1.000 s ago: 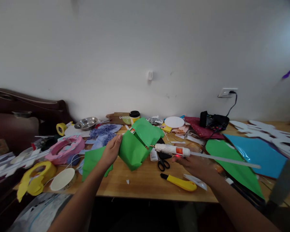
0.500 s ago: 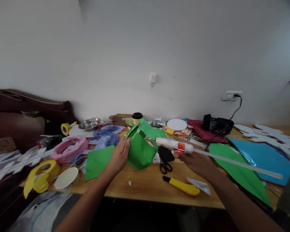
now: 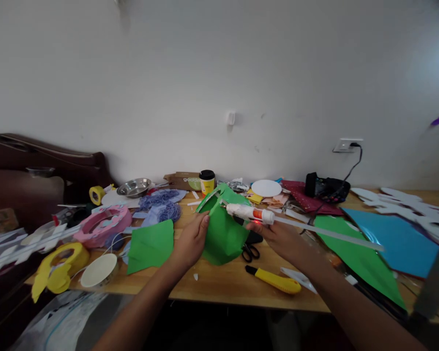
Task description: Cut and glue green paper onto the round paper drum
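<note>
My left hand [image 3: 192, 239] grips the left side of a folded green paper piece [image 3: 223, 234], holding it upright above the wooden table [image 3: 227, 282]. My right hand [image 3: 278, 236] is closed round a white glue gun [image 3: 246, 212] with a long clear glue stick [image 3: 325, 234] trailing to the right. The gun's nozzle touches the top edge of the green paper. A red light glows under the gun.
Black scissors [image 3: 249, 251] and a yellow utility knife [image 3: 274, 280] lie just below my hands. A flat green sheet [image 3: 150, 243] sits left; green and blue sheets [image 3: 391, 239] right. A pink ring [image 3: 102, 222], yellow shape [image 3: 58, 268], white tape roll [image 3: 98, 270], metal bowl [image 3: 133, 186] and cup [image 3: 207, 181] surround them.
My right hand has carried the glue gun left until its tip meets the green paper. My left hand has turned the paper more upright and shifted right with it.
</note>
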Available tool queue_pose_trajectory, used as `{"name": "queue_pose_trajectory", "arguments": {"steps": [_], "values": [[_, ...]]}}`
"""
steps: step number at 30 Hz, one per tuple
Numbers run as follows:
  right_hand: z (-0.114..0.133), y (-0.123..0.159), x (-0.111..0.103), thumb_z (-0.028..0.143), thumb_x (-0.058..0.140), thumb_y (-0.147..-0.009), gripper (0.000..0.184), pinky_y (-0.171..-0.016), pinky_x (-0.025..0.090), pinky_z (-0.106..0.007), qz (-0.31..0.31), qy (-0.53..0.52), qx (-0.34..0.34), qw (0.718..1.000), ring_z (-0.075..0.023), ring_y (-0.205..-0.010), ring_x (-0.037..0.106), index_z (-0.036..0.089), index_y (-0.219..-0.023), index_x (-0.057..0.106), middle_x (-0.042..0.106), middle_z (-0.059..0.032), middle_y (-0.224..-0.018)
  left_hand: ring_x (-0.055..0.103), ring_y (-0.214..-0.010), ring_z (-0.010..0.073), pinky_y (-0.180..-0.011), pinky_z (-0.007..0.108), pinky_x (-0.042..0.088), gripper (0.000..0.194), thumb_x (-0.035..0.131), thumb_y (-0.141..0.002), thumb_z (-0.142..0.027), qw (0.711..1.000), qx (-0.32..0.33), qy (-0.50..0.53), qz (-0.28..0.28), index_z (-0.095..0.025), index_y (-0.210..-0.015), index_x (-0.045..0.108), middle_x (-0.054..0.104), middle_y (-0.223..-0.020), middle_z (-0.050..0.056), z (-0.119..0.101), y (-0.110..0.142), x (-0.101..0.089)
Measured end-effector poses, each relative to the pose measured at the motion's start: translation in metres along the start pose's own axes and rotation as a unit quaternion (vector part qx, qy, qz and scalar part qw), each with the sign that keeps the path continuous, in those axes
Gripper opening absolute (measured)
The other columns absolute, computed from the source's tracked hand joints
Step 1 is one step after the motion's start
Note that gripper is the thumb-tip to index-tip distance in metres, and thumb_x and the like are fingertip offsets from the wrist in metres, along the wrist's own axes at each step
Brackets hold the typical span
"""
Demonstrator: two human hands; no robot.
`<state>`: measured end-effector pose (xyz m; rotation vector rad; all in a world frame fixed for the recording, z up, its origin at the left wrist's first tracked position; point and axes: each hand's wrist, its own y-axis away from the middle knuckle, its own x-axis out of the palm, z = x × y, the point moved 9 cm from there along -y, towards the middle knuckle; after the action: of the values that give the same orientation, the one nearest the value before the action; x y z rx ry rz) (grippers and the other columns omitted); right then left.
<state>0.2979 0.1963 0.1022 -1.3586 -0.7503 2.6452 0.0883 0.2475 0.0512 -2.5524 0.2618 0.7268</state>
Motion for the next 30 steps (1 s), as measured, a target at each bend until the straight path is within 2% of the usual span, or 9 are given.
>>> {"name": "queue_pose_trajectory", "arguments": {"steps": [6, 10, 16, 19, 24, 30], "values": [[-0.003, 0.004, -0.001, 0.071, 0.042, -0.095, 0.055, -0.074, 0.056, -0.037, -0.005, -0.023, 0.010, 1.000, -0.0245, -0.075, 0.067, 0.024, -0.082, 0.067, 0.072, -0.0059, -0.081, 0.062, -0.122, 0.0268, -0.109, 0.044, 0.046, 0.047, 0.035, -0.103, -0.049, 1.000, 0.002, 0.004, -0.012, -0.019, -0.123, 0.065, 0.068, -0.128, 0.012, -0.001, -0.001, -0.003], [-0.003, 0.004, 0.001, 0.066, 0.044, -0.096, 0.050, -0.075, 0.056, -0.037, -0.003, -0.032, 0.011, 0.999, -0.0249, -0.076, 0.067, 0.024, -0.083, 0.069, 0.072, -0.0061, -0.081, 0.061, -0.124, 0.0275, -0.111, 0.046, 0.044, 0.046, 0.035, -0.103, -0.049, 1.000, 0.008, 0.016, -0.012, -0.020, -0.121, 0.066, 0.067, -0.130, 0.012, -0.004, -0.001, -0.003], [-0.009, -0.002, 0.004, 0.064, 0.048, -0.095, 0.049, -0.081, 0.056, -0.040, -0.008, -0.040, 0.028, 0.999, -0.0281, -0.086, 0.070, 0.022, -0.093, 0.073, 0.074, -0.0086, -0.090, 0.063, -0.118, 0.0296, -0.108, 0.049, 0.046, 0.046, 0.038, -0.102, -0.050, 1.000, 0.004, 0.018, -0.024, -0.020, -0.118, 0.068, 0.070, -0.118, 0.013, -0.003, 0.002, -0.002], [-0.017, 0.000, 0.009, 0.066, 0.048, -0.094, 0.051, -0.079, 0.056, -0.040, 0.005, -0.039, 0.047, 0.998, -0.0289, -0.085, 0.070, 0.022, -0.095, 0.073, 0.075, -0.0087, -0.088, 0.063, -0.117, 0.0296, -0.108, 0.050, 0.047, 0.044, 0.038, -0.102, -0.049, 0.999, 0.005, 0.018, -0.027, -0.019, -0.116, 0.068, 0.070, -0.117, 0.013, -0.004, 0.002, -0.004], [-0.017, 0.006, 0.012, 0.063, 0.046, -0.097, 0.048, -0.085, 0.056, -0.039, 0.010, -0.058, 0.034, 0.998, -0.0273, -0.087, 0.071, 0.023, -0.094, 0.073, 0.075, -0.0071, -0.083, 0.065, -0.115, 0.0287, -0.106, 0.049, 0.049, 0.044, 0.038, -0.102, -0.048, 1.000, 0.010, 0.010, -0.027, -0.019, -0.117, 0.068, 0.070, -0.114, 0.012, -0.004, 0.002, -0.006], [-0.015, 0.002, 0.010, 0.057, 0.049, -0.096, 0.043, -0.091, 0.055, -0.042, 0.002, -0.033, 0.029, 0.999, -0.0303, -0.100, 0.071, 0.023, -0.099, 0.075, 0.077, -0.0098, -0.101, 0.065, -0.114, 0.0278, -0.105, 0.048, 0.050, 0.041, 0.039, -0.103, -0.047, 0.999, 0.014, 0.012, -0.038, -0.020, -0.115, 0.068, 0.071, -0.114, 0.011, -0.002, 0.004, -0.009]]}}
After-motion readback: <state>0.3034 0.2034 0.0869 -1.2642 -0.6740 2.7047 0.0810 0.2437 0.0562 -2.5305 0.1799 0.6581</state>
